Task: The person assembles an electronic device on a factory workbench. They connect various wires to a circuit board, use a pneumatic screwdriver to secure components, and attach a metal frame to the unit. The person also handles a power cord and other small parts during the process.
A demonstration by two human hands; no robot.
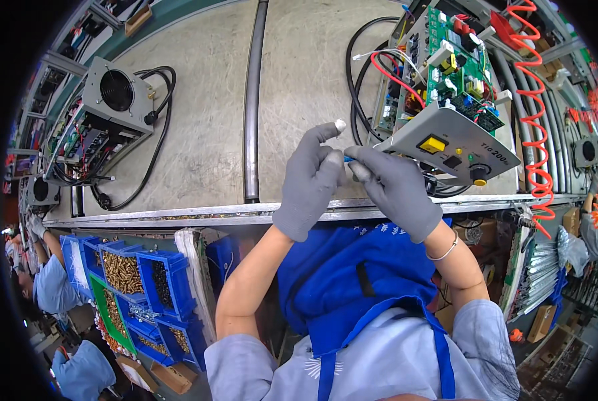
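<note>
My left hand (311, 179) and my right hand (398, 189), both in grey gloves with pale fingertips, meet above the bench's near edge. A small blue piece (347, 159) shows between them; its kind is too small to make out. My right thumb and fingers pinch it. The left index finger points up and away while its thumb and other fingers close together beside the blue piece. Whatever they hold is hidden. Just right of my right hand stands an open welding machine (439, 144) with a grey front panel, yellow switch, knob and exposed green circuit board (462, 67).
Another open machine (115, 100) with a fan and black cable stands left, beyond a metal strip (253, 100). Blue bins (172, 281) of brass and black fittings sit below the bench at left. A coiled orange hose (536, 127) hangs at right. Other people work at both sides.
</note>
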